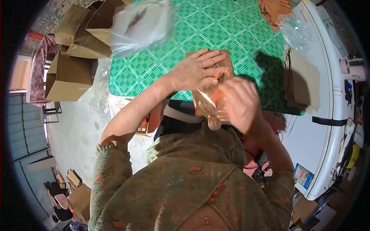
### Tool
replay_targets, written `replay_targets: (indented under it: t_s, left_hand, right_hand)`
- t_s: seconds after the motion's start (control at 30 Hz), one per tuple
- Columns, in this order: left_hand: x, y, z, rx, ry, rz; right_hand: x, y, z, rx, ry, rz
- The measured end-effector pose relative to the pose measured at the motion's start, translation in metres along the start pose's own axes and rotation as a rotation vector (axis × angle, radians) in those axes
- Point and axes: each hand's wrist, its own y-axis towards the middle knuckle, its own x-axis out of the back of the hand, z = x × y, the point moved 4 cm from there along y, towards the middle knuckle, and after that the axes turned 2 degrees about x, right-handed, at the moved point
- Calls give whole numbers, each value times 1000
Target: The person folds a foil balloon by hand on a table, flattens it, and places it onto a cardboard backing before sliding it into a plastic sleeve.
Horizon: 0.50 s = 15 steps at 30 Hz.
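A shiny clear plastic package [207, 101] with brown and orange showing through lies at the table's near edge, its lower end reaching over the edge toward my lap. A rounded clear tab [214, 123] sticks out at that end. Across the package's upper part rests my left hand [202, 70], palm down with fingers stretched out. My right hand [241, 101] is over its lower right side, smeared by motion, fingers bent; I cannot tell if it grips the plastic.
A green checked cloth covers the table [146, 73]. Clear plastic bags [142, 25] are stacked at its back left, flat cardboard pieces [304, 79] at its right. Open cardboard boxes [73, 73] stand to the left. Brown items [273, 13] and crumpled plastic [295, 30] lie back right, beside a white fridge [322, 96].
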Motion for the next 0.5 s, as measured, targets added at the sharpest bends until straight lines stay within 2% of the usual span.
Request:
replay_targets:
  t_s: [0.03, 0.1, 0.2, 0.4, 0.5]
  left_hand:
    - [0, 0, 0, 5, 0, 7]
    - [1, 0, -1, 14, 1, 22]
    - [8, 0, -3, -14, -47, -62]
    - [12, 3, -2, 55, -192, -70]
    - [6, 3, 0, 25, -139, -48]
  right_hand:
    - [2, 0, -12, 9, -30, -40]
    - [-3, -2, -34, -30, -92, 102]
    - [-22, -17, -50, -94, -142, 300]
    - [-29, -31, -53, -118, -138, 304]
    - [-28, -32, -51, -103, -146, 302]
